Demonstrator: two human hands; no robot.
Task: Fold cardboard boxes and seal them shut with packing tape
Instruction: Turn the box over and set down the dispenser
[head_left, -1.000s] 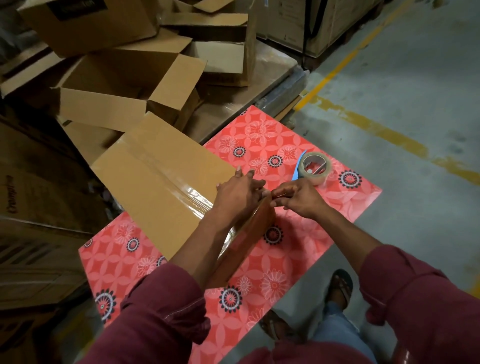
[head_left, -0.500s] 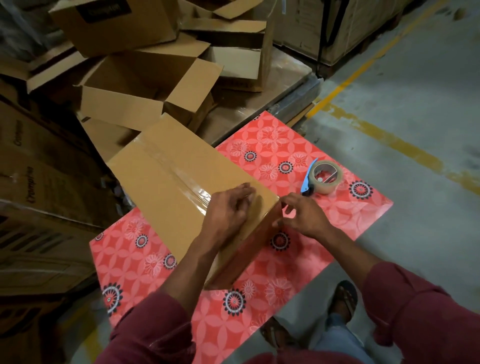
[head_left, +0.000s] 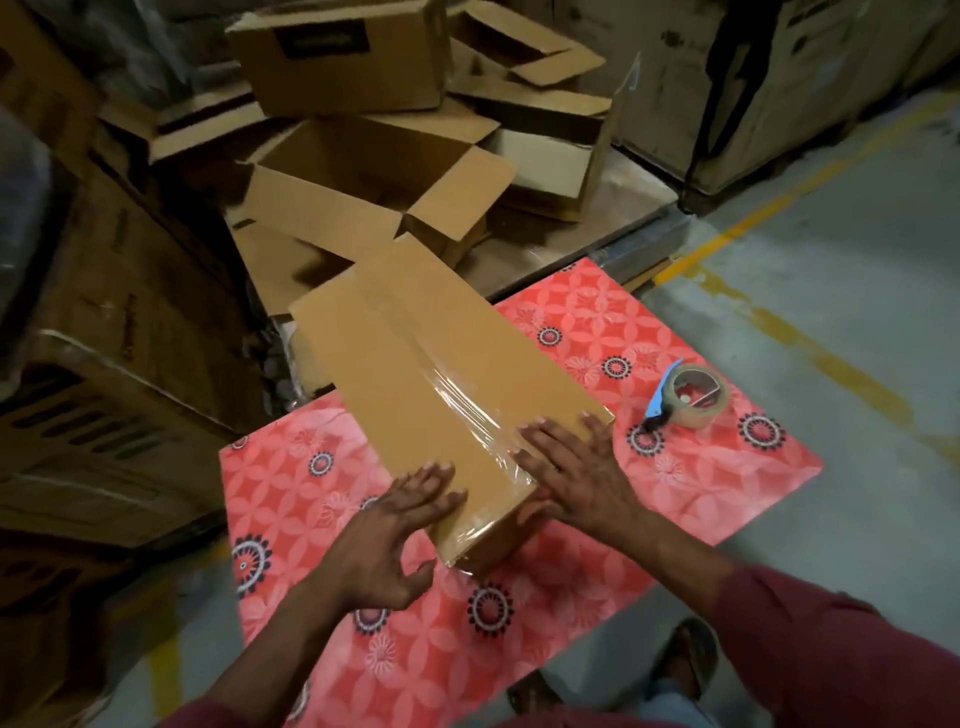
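Printed label (head_left: 324, 41) on the rear box (head_left: 337, 57), too blurred to read.

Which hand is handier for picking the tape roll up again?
The right hand, probably. It lies flat on the box's near corner on the side where the tape roll sits; the left hand would have to cross over.

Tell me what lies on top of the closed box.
A clear tape strip runs along the box top. The right hand lies flat on it; the left fingers touch its near edge. The seam under the tape is hidden.
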